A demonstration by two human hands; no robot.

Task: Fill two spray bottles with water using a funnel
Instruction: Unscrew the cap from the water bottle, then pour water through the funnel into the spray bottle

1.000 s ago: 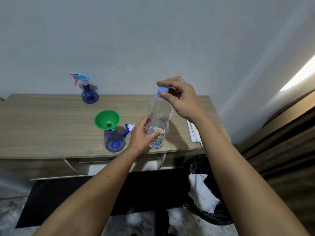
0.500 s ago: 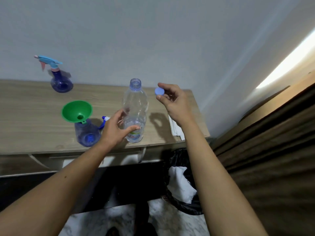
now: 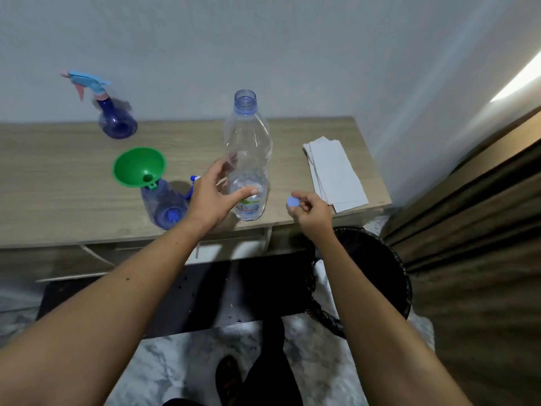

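**Cap off, water bottle ready to pour**

Since a moment ago our right hand [image 3: 310, 212] has dropped from beside the bottle neck to the desk [image 3: 58, 183] edge, pinching the blue cap [image 3: 292, 201] in its fingertips. Our left hand [image 3: 213, 200] curls loosely around the open water bottle [image 3: 248, 148], thumb on its label, fingers half spread. One risk: the green funnel [image 3: 139, 167] sits tilted in the near spray bottle [image 3: 164, 206], so a quick pour could tip it and spill. A second spray bottle [image 3: 115, 118] stands capped by the wall.
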